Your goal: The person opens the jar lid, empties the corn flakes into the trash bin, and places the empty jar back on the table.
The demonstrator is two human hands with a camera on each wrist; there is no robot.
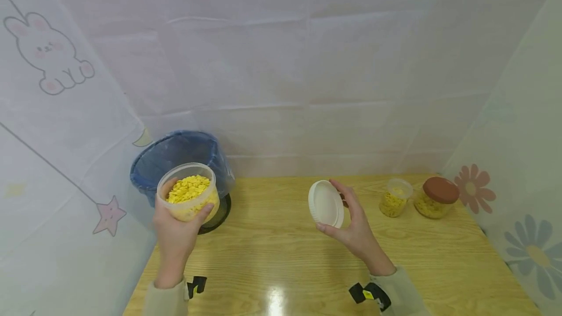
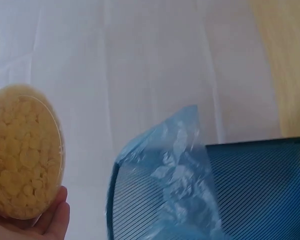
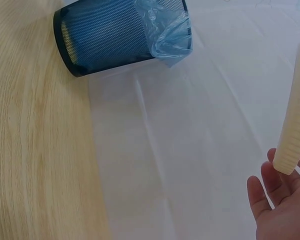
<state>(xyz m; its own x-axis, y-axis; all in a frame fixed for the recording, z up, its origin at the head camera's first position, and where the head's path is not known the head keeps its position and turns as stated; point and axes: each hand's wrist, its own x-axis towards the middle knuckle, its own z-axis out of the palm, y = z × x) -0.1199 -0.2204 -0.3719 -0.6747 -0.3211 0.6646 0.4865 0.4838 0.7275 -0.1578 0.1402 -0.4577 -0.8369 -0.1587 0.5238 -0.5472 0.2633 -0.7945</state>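
My left hand point(image 1: 174, 230) grips a clear plastic tub point(image 1: 210, 205) without a lid, raised and tilted slightly in front of the bin. Small flat yellow pieces point(image 1: 190, 189) fill much of it; their exact kind is unclear. In the left wrist view the tub's underside point(image 2: 25, 155) faces the camera, the pieces showing through. Over the middle of the table, my right hand point(image 1: 354, 230) holds a white ribbed screw lid point(image 1: 326, 205) by its edge, between thumb and fingers, its hollow inner side turned toward the tub. The lid's ribbed rim point(image 3: 293, 115) shows in the right wrist view.
A dark mesh bin point(image 3: 107, 37) with a blue plastic liner point(image 1: 175, 150) stands at the back left of the wooden table point(image 1: 272, 247). At the back right are a small open jar point(image 1: 393, 204) and a red-lidded jar point(image 1: 432, 204), both with yellow pieces. Patterned sheets hang around.
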